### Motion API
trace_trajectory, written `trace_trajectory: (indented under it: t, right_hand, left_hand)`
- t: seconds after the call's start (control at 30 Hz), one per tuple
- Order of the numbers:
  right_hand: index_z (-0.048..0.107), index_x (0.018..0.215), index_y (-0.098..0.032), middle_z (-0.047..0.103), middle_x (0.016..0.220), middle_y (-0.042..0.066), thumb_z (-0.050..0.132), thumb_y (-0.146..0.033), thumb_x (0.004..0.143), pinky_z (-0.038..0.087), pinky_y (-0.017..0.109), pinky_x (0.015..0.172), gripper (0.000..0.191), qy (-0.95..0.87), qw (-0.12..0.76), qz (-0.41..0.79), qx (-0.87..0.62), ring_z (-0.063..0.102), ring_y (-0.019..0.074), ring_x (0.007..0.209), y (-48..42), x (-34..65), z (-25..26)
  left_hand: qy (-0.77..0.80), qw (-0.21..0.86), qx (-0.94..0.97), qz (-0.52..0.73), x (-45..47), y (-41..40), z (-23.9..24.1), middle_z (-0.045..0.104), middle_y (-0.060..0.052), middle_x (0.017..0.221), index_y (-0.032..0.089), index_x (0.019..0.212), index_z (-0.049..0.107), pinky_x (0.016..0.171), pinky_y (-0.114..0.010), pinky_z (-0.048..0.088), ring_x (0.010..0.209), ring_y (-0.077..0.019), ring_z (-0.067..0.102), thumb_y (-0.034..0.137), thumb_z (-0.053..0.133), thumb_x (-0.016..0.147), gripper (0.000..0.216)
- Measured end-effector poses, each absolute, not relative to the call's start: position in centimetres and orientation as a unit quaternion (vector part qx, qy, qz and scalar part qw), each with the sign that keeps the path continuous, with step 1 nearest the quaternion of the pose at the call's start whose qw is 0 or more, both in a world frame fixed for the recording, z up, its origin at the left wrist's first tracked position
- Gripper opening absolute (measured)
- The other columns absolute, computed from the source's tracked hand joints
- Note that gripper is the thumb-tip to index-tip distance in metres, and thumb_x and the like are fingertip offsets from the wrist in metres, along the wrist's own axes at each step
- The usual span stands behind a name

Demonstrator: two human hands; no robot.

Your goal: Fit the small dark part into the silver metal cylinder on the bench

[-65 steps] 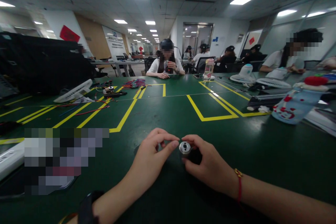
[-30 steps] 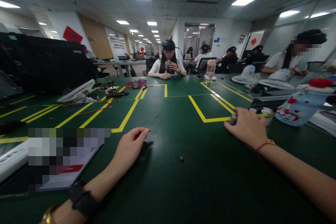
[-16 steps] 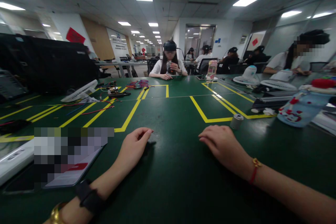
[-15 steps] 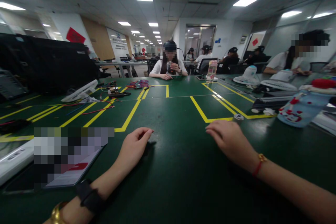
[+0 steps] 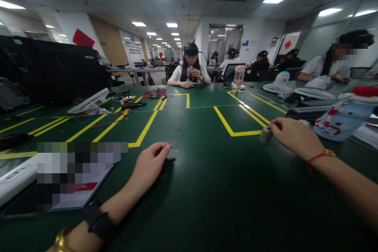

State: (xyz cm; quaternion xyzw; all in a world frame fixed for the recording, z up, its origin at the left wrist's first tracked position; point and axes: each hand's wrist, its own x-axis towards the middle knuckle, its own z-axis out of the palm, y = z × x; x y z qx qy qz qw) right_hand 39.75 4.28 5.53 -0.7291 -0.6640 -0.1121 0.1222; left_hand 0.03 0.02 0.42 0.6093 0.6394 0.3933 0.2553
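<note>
My right hand has its thumb and fingers closed at the upper edge of a small silver metal cylinder. The cylinder is slightly tilted, by the corner of a yellow tape outline on the green table. Left of the middle, my left hand rests on the tabletop, fingers curled and thumb against the forefinger. Nothing shows in it.
A phone and a white device lie at the left. Wires and a white fan are farther back. A blue cup stands at the right. Across the table sits a person.
My right hand has moved to the right and closed on the metal cylinder, which now leans a little. My left hand stays in place.
</note>
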Motion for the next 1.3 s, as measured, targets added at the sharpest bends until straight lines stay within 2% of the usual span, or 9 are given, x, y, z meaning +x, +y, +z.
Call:
trace_trajectory:
  t: [0.27, 0.4, 0.57, 0.7, 0.8, 0.9, 0.97, 1.17, 1.3]
  right_hand:
    - [0.068, 0.092, -0.025, 0.066, 0.093, 0.007, 0.037, -0.044, 0.084, 0.036, 0.032, 0.065, 0.038, -0.655, 0.103, -0.106, -0.741, 0.059, 0.0234, 0.081, 4.7, 40.3, 5.4]
    - [0.067, 0.099, -0.027, 0.066, 0.096, 0.007, 0.038, -0.051, 0.082, 0.038, 0.032, 0.065, 0.041, -0.642, 0.114, -0.105, -0.751, 0.059, 0.0241, 0.084, 4.6, 40.4, 5.3]
    - [0.068, 0.090, -0.025, 0.066, 0.089, 0.008, 0.040, -0.053, 0.080, 0.036, 0.034, 0.061, 0.041, -0.617, 0.136, -0.087, -0.770, 0.058, 0.0269, 0.080, 5.0, 40.7, 5.2]
    - [0.068, 0.093, -0.024, 0.067, 0.094, 0.006, 0.045, -0.043, 0.081, 0.039, 0.030, 0.066, 0.032, -0.642, 0.145, -0.033, -0.752, 0.059, 0.0214, 0.083, 5.6, 41.5, 5.2]
    - [0.066, 0.099, -0.021, 0.066, 0.101, 0.006, 0.047, -0.046, 0.080, 0.041, 0.028, 0.069, 0.037, -0.657, 0.161, -0.003, -0.737, 0.059, 0.0190, 0.087, 5.6, 42.0, 5.2]
    - [0.065, 0.095, -0.014, 0.065, 0.097, 0.011, 0.057, -0.052, 0.071, 0.042, 0.029, 0.067, 0.046, -0.670, 0.182, 0.009, -0.720, 0.059, 0.0204, 0.082, 5.4, 42.0, 5.2]
    - [0.063, 0.095, -0.012, 0.065, 0.094, 0.013, 0.060, -0.050, 0.070, 0.043, 0.030, 0.067, 0.045, -0.679, 0.198, 0.007, -0.707, 0.060, 0.0204, 0.080, 5.1, 41.3, 5.0]
    - [0.057, 0.108, -0.016, 0.063, 0.101, 0.008, 0.056, -0.039, 0.079, 0.049, 0.031, 0.077, 0.037, -0.756, 0.341, 0.089, -0.552, 0.061, 0.0167, 0.085, 1.8, 34.5, 4.4]
    - [0.055, 0.110, -0.021, 0.061, 0.107, 0.005, 0.055, -0.030, 0.081, 0.047, 0.030, 0.085, 0.031, -0.812, 0.359, 0.161, -0.430, 0.058, 0.0140, 0.095, -2.0, 28.5, 3.4]
  left_hand:
    - [0.635, 0.252, 0.616, 0.391, 0.0, 0.1, 0.4, 0.065, 0.000, 0.069, 0.020, 0.091, 0.068, 0.052, -0.025, 0.035, 0.054, -0.0157, 0.052, 0.050, 0.050, 0.079, 0.037]
    - [0.633, 0.248, 0.621, 0.390, 0.0, 0.1, 0.4, 0.066, 0.000, 0.071, 0.021, 0.090, 0.068, 0.055, -0.025, 0.037, 0.060, -0.0171, 0.055, 0.049, 0.050, 0.079, 0.035]
    - [0.634, 0.247, 0.623, 0.385, 0.0, 0.1, 0.5, 0.066, -0.001, 0.073, 0.020, 0.090, 0.068, 0.057, -0.026, 0.038, 0.064, -0.0179, 0.057, 0.048, 0.050, 0.080, 0.035]
    - [0.632, 0.249, 0.621, 0.391, 0.1, 0.0, 0.7, 0.067, -0.001, 0.075, 0.020, 0.090, 0.068, 0.059, -0.026, 0.039, 0.067, -0.0189, 0.058, 0.047, 0.050, 0.079, 0.035]
    - [0.631, 0.246, 0.623, 0.392, 0.2, -0.2, 0.8, 0.067, -0.001, 0.075, 0.020, 0.090, 0.068, 0.060, -0.026, 0.039, 0.068, -0.0190, 0.058, 0.048, 0.050, 0.079, 0.035]
    - [0.632, 0.246, 0.622, 0.390, 0.2, -0.2, 0.8, 0.067, -0.001, 0.073, 0.020, 0.090, 0.069, 0.059, -0.026, 0.038, 0.066, -0.0188, 0.057, 0.049, 0.050, 0.079, 0.036]
    - [0.635, 0.246, 0.621, 0.388, 0.2, -0.2, 0.8, 0.067, -0.002, 0.074, 0.020, 0.090, 0.069, 0.059, -0.027, 0.038, 0.066, -0.0193, 0.057, 0.049, 0.050, 0.079, 0.036]
    - [0.632, 0.243, 0.626, 0.387, 0.3, -0.1, 0.8, 0.068, -0.003, 0.079, 0.020, 0.090, 0.068, 0.062, -0.028, 0.039, 0.071, -0.0201, 0.059, 0.048, 0.050, 0.079, 0.035]
    - [0.636, 0.247, 0.623, 0.383, 0.3, -0.1, 0.9, 0.068, -0.003, 0.077, 0.019, 0.091, 0.069, 0.062, -0.028, 0.040, 0.070, -0.0205, 0.059, 0.048, 0.050, 0.078, 0.036]
